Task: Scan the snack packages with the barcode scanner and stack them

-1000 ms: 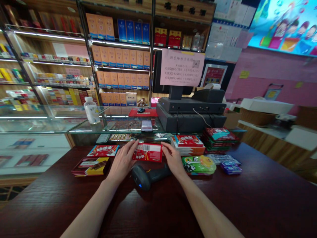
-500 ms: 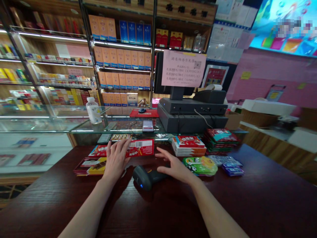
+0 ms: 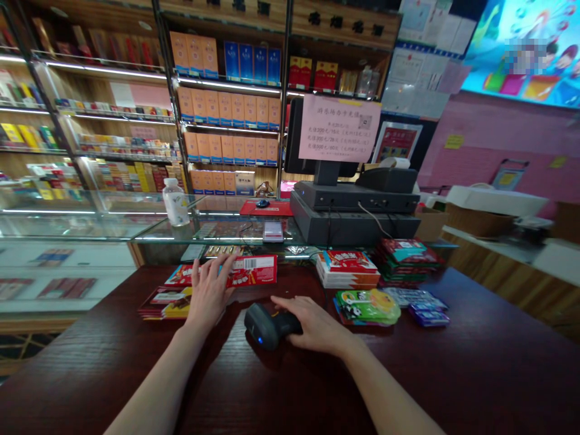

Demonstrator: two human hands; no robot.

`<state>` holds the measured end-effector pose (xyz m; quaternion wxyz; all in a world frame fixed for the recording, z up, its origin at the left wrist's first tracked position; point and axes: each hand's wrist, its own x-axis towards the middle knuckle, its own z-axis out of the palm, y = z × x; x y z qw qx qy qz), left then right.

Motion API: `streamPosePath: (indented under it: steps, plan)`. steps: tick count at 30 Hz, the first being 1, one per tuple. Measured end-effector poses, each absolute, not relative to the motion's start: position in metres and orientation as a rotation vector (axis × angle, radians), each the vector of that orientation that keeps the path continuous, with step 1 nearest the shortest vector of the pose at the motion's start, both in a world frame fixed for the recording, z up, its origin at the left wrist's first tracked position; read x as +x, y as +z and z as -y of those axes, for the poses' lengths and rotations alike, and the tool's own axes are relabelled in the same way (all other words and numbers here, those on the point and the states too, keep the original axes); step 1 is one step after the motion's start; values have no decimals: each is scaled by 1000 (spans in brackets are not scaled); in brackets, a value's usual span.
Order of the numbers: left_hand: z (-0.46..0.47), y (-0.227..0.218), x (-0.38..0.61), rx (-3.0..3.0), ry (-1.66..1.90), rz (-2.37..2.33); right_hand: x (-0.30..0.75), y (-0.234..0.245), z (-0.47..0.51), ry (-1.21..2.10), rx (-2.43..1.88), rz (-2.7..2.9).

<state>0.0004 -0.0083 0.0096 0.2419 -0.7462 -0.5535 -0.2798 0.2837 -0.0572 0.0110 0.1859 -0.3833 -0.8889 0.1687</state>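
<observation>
Head view: two bare hands work at a shop counter.
Left hand (image 3: 209, 291): open, fingers spread, pressing flat on a red chocolate packet (image 3: 256, 270).
Right hand (image 3: 317, 326): fingers curled, grasping a black handheld barcode scanner (image 3: 267, 326) by its handle.
Packet: on the dark wood desk (image 3: 290, 386), barcode showing, beyond the scanner.
Handling: the flat palm steadies the packet, leaving the barcode uncovered.

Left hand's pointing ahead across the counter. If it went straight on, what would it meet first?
Probably the glass front of the display case. The left hand already rests on the red chocolate packet, and the case lies just beyond its fingertips, though depth is hard to judge from this view.
</observation>
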Motion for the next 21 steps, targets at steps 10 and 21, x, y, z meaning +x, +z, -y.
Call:
streamPosePath:
  steps: [10,21]
  plan:
    - [9,11,0,-2043,-769,1514,284,8,55,433,-1036,2400]
    - [8,8,0,-2018,-783,1529,296,20,52,521,-975,2128]
